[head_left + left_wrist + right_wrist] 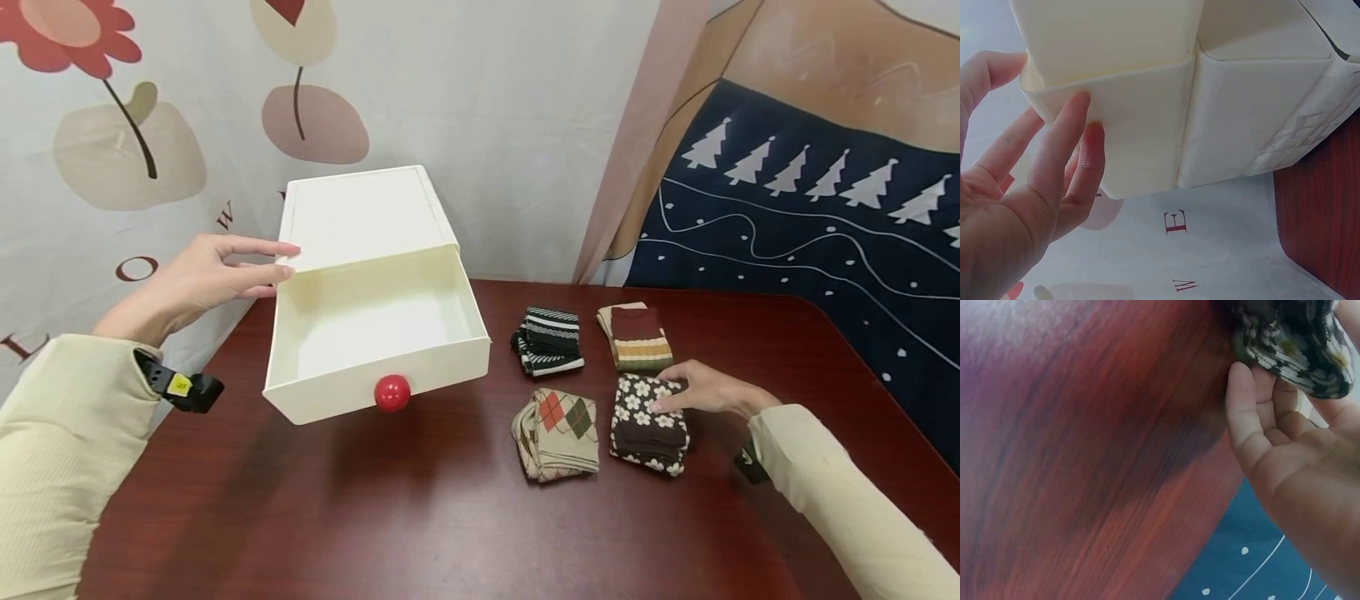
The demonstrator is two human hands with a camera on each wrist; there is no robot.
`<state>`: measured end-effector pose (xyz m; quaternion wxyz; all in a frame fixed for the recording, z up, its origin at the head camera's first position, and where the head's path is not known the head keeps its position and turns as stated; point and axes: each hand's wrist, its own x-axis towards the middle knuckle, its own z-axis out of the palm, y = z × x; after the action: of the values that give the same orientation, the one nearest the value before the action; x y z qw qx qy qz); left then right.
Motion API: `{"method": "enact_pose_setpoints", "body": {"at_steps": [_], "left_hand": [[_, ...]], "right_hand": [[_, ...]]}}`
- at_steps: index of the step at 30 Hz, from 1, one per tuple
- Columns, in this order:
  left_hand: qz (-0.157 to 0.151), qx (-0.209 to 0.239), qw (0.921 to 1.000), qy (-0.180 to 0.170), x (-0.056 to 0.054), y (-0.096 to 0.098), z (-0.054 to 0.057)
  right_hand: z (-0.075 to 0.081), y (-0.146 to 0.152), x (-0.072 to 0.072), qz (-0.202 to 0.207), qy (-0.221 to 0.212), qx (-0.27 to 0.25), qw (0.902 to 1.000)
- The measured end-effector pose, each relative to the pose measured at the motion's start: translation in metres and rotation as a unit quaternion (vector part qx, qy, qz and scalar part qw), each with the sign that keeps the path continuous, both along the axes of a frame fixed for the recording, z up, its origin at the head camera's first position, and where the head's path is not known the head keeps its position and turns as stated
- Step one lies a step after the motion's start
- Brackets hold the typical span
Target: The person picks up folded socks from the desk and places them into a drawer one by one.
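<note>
A white drawer (pixel 390 385) with a round red knob (pixel 392 392) is pulled out of its white case (pixel 360 212), and its inside shows bare. My left hand (pixel 213 275) touches the case's front left corner with fairly straight fingers; the left wrist view shows fingertips (pixel 1079 103) against the side wall. To the right, my right hand (pixel 708 390) pinches the edge of folded dark socks with white flowers (pixel 648 425). In the right wrist view its fingers curl along these socks (pixel 1297 356); the thumb is mostly hidden there.
Folded beige argyle socks (pixel 562 433) lie left of the flowered ones. Behind them are black-and-white striped socks (pixel 551 340) and maroon, yellow and green striped socks (pixel 637 333). All lie on a dark red wooden table (pixel 450 517), with printed cloths (pixel 525 125) hanging behind.
</note>
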<state>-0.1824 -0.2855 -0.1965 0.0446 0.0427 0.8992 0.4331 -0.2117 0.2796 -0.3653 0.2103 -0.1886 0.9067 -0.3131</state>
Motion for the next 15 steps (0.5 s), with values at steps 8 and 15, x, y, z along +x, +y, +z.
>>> {"method": "enact_pose_setpoints", "body": {"at_steps": [8,15], "left_hand": [[-0.002,-0.010,0.9999,0.000,-0.001,0.000,0.000],[0.000,-0.007,1.0000,-0.001,-0.001,0.000,-0.001]], "right_hand": [[-0.002,0.003,0.005,-0.003,-0.015,-0.053,0.9985],[-0.003,0.000,0.014,-0.043,-0.054,-0.108,0.9917]]}}
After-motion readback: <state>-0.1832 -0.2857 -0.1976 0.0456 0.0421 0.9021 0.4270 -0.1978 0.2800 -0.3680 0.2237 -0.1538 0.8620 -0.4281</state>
